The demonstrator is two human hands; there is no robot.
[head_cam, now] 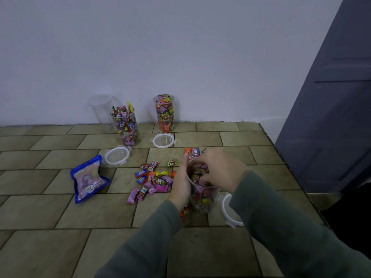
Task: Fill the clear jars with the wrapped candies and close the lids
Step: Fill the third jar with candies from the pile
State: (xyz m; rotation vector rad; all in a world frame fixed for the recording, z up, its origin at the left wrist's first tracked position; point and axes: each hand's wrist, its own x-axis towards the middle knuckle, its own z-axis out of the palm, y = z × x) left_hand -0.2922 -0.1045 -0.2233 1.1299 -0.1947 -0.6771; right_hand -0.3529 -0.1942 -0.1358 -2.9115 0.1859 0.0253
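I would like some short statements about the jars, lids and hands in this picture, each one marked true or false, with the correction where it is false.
1. The left hand holds the side of the near clear plastic jar. True.
2. The right hand rests flat on the tiled table. False: its fingers reach into the near jar's mouth.
3. Both candy-filled clear jars by the wall have lids on. False: both are open, and white-rimmed round lids lie on the table in front of them.
4. Loose wrapped candies lie left of the near jar. True.
5. The blue plastic pouch stands inside a jar. False: it lies on the table.
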